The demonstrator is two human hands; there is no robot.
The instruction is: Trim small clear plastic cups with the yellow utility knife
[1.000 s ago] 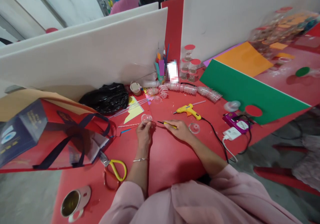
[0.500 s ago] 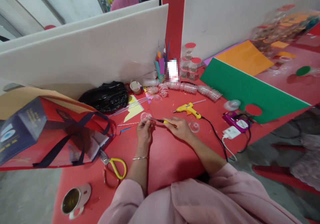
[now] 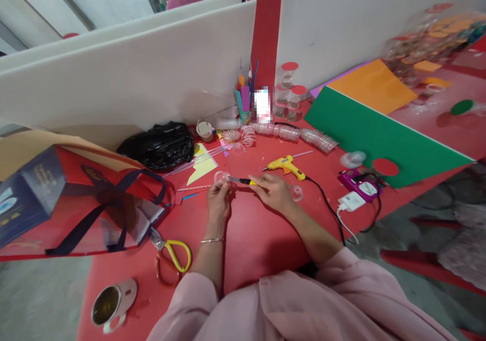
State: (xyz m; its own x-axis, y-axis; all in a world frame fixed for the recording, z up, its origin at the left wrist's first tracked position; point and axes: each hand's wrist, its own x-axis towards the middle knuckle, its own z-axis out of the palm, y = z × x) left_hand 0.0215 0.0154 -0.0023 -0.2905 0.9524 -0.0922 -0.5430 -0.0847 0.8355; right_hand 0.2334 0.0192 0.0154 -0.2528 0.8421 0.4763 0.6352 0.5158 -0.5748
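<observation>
Pinched in the fingers of my left hand point(image 3: 219, 197) is a small clear plastic lid point(image 3: 220, 178), round and see-through. My right hand point(image 3: 271, 191) is closed around the yellow handle of a craft knife point(image 3: 243, 181). Its blade points left, and the tip meets or nearly meets the lid; I cannot tell which. Beyond my right hand a yellow glue gun point(image 3: 285, 165) lies on its side with a glue stick in its back. Another clear lid point(image 3: 296, 193) rests close by my right wrist.
Scissors point(image 3: 172, 257) and a mug of liquid point(image 3: 114, 303) are at the left front of the red table. A shopping bag point(image 3: 87, 199) and black plastic bag point(image 3: 157, 146) lie left. Stacked clear lids point(image 3: 286, 132) line the back. A green board point(image 3: 379, 138) and power strip point(image 3: 359, 185) are right.
The knife has turned slightly, so more of its flat blade shows beside the lid. Both hands stay almost in place. The view has tilted a little.
</observation>
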